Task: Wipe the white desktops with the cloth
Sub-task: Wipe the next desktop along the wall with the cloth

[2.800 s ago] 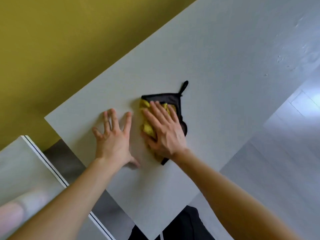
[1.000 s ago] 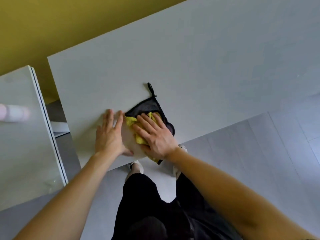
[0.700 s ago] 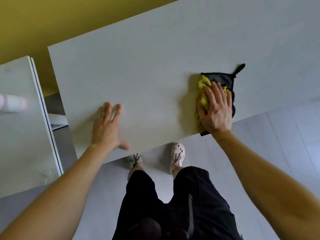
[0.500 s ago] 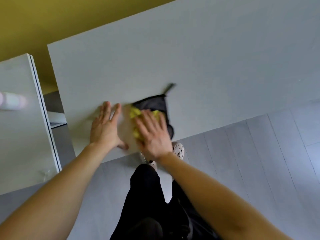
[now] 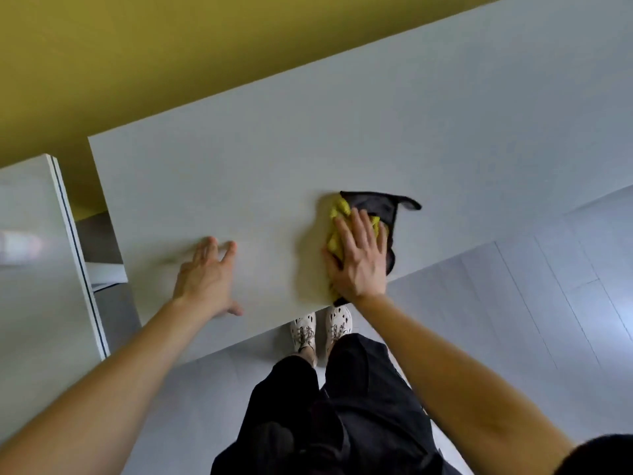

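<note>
From my feed I see the R hand (image 5: 358,258) flat on the cloth (image 5: 376,209), palm down. Its fingers (image 5: 363,228) are straight and slightly apart, pressing the cloth onto the white table (image 5: 274,149), not curled round it. Cloth is yellow on one face, dark grey/black on the other, bunched under the palm, w/ a dark hang loop (image 5: 412,204) sticking out to the right. It sits close to the table's near edge, right of centre in my view, and its lower corner reaches that edge. L hand (image 5: 205,275) lies on the same table, well apart from the cloth, to its left; its fingers (image 5: 209,248) are stretched and spread, thumb out to the side, holding nothing, a bit blurred. A 2nd white table (image 5: 34,320) stands just beside the first on the left, narrow gap btw them, w/ a pale blurred object (image 5: 17,246) on it; can't tell what. Olive-yellow wall (image 5: 171,46) behind both. Below the near edge: pale grey plank floor (image 5: 513,303), white patterned shoes (image 5: 303,332), black trousers (image 5: 359,406)
</note>
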Demonstrator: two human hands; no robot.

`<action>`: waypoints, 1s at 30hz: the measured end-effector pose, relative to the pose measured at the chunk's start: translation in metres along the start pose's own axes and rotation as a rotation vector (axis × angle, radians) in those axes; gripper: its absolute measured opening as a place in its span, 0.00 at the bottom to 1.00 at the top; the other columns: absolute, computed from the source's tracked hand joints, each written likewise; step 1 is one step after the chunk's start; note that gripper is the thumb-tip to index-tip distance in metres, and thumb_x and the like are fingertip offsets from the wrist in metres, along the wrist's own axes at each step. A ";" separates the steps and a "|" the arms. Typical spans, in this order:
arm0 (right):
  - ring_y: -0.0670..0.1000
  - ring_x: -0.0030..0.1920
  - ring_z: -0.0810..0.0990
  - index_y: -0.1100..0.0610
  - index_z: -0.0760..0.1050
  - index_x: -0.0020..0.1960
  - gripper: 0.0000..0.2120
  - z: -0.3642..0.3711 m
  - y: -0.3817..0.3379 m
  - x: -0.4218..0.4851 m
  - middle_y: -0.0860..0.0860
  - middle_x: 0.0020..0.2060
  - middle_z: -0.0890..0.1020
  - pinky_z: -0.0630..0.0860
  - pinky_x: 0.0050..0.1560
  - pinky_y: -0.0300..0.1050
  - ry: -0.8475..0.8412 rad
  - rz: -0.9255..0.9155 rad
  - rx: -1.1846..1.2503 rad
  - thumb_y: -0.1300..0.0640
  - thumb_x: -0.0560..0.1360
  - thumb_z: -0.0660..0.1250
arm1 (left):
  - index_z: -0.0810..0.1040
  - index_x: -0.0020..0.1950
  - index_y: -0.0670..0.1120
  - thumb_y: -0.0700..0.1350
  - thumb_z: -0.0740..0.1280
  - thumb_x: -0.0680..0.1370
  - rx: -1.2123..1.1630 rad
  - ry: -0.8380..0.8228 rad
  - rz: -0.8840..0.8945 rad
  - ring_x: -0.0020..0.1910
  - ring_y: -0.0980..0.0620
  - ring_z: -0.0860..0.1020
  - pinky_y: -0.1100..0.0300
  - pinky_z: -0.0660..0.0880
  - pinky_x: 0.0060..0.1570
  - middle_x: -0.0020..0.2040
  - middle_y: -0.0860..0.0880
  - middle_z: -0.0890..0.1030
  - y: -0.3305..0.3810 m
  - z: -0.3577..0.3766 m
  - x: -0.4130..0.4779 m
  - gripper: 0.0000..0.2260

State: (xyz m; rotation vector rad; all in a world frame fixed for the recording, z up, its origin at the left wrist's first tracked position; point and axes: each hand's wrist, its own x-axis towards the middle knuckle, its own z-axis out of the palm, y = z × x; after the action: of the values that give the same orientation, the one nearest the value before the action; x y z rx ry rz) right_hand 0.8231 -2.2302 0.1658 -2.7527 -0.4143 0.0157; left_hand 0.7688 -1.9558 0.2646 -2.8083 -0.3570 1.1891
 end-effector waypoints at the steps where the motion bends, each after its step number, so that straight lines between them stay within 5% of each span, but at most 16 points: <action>1: 0.58 0.87 0.56 0.49 0.66 0.84 0.32 0.008 -0.023 -0.008 0.55 0.85 0.63 0.54 0.83 0.69 -0.064 -0.135 0.029 0.38 0.84 0.65 | 0.53 0.87 0.53 0.67 0.84 0.64 0.033 0.004 0.018 0.84 0.41 0.63 0.46 0.73 0.75 0.85 0.42 0.58 -0.004 -0.012 0.000 0.61; 4: 0.56 0.87 0.54 0.48 0.63 0.86 0.34 0.011 -0.025 -0.003 0.54 0.86 0.60 0.55 0.83 0.67 -0.242 -0.532 0.035 0.38 0.84 0.65 | 0.69 0.79 0.57 0.65 0.81 0.70 0.105 0.097 0.079 0.71 0.47 0.79 0.51 0.78 0.66 0.72 0.51 0.77 -0.011 -0.048 0.013 0.42; 7: 0.55 0.87 0.55 0.49 0.62 0.86 0.36 -0.002 0.033 0.042 0.53 0.86 0.59 0.52 0.86 0.63 -0.290 -0.698 -0.048 0.38 0.83 0.66 | 0.72 0.77 0.54 0.64 0.81 0.72 0.069 0.190 0.072 0.69 0.45 0.79 0.49 0.78 0.65 0.69 0.49 0.78 0.002 -0.078 0.033 0.38; 11: 0.55 0.85 0.63 0.49 0.69 0.83 0.30 -0.028 0.109 0.120 0.51 0.83 0.67 0.63 0.80 0.65 -0.006 -0.242 -0.008 0.40 0.84 0.67 | 0.66 0.81 0.54 0.65 0.81 0.70 0.008 0.177 0.101 0.74 0.44 0.73 0.47 0.74 0.69 0.75 0.48 0.72 0.028 -0.098 0.058 0.45; 14: 0.56 0.85 0.62 0.48 0.70 0.81 0.28 -0.018 0.099 0.148 0.51 0.83 0.68 0.57 0.83 0.64 0.152 0.179 -0.006 0.41 0.83 0.65 | 0.58 0.86 0.55 0.65 0.84 0.66 -0.004 0.168 0.090 0.81 0.42 0.63 0.44 0.70 0.75 0.82 0.45 0.63 0.041 -0.116 0.082 0.55; 16: 0.56 0.86 0.59 0.48 0.69 0.82 0.29 -0.006 0.059 0.137 0.52 0.84 0.65 0.53 0.84 0.64 0.175 0.269 0.007 0.43 0.82 0.65 | 0.51 0.87 0.55 0.66 0.86 0.62 -0.051 0.177 0.054 0.85 0.39 0.55 0.40 0.68 0.77 0.85 0.42 0.54 0.049 -0.131 0.101 0.63; 18: 0.57 0.87 0.56 0.49 0.67 0.83 0.31 0.002 0.033 0.115 0.54 0.85 0.63 0.52 0.84 0.66 0.053 0.052 0.070 0.44 0.82 0.66 | 0.46 0.87 0.56 0.65 0.88 0.60 -0.085 0.180 0.020 0.87 0.36 0.46 0.34 0.66 0.77 0.87 0.42 0.41 0.059 -0.148 0.124 0.69; 20: 0.57 0.87 0.54 0.49 0.65 0.85 0.33 -0.002 0.044 0.103 0.54 0.86 0.61 0.54 0.83 0.68 -0.141 -0.367 0.086 0.42 0.82 0.67 | 0.41 0.87 0.57 0.63 0.89 0.59 -0.120 0.152 -0.008 0.87 0.34 0.40 0.29 0.62 0.78 0.86 0.43 0.31 0.071 -0.162 0.145 0.72; 23: 0.58 0.87 0.56 0.50 0.66 0.85 0.34 -0.022 0.109 0.160 0.55 0.86 0.60 0.52 0.85 0.65 -0.329 -0.864 0.009 0.40 0.82 0.67 | 0.36 0.87 0.59 0.62 0.89 0.58 -0.181 0.079 -0.083 0.87 0.32 0.39 0.24 0.60 0.78 0.86 0.42 0.29 0.083 -0.167 0.168 0.75; 25: 0.58 0.85 0.61 0.50 0.69 0.83 0.31 -0.034 0.152 0.220 0.55 0.84 0.65 0.56 0.84 0.65 -0.235 -0.718 0.011 0.42 0.82 0.68 | 0.35 0.87 0.58 0.64 0.88 0.59 -0.153 0.063 -0.083 0.86 0.31 0.41 0.24 0.63 0.76 0.87 0.41 0.33 0.084 -0.163 0.177 0.74; 30: 0.58 0.84 0.62 0.50 0.71 0.81 0.28 -0.039 0.161 0.306 0.55 0.82 0.69 0.57 0.83 0.66 0.151 0.106 -0.027 0.44 0.82 0.65 | 0.33 0.87 0.59 0.68 0.86 0.59 -0.118 0.094 -0.058 0.87 0.32 0.42 0.27 0.66 0.76 0.87 0.41 0.34 0.078 -0.161 0.180 0.74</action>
State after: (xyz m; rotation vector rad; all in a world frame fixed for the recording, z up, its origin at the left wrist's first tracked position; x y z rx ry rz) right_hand 1.1640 -2.3002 0.1592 -2.7754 -0.2298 -0.1709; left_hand 1.0198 -1.9846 0.2392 -2.9188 -0.5141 1.0536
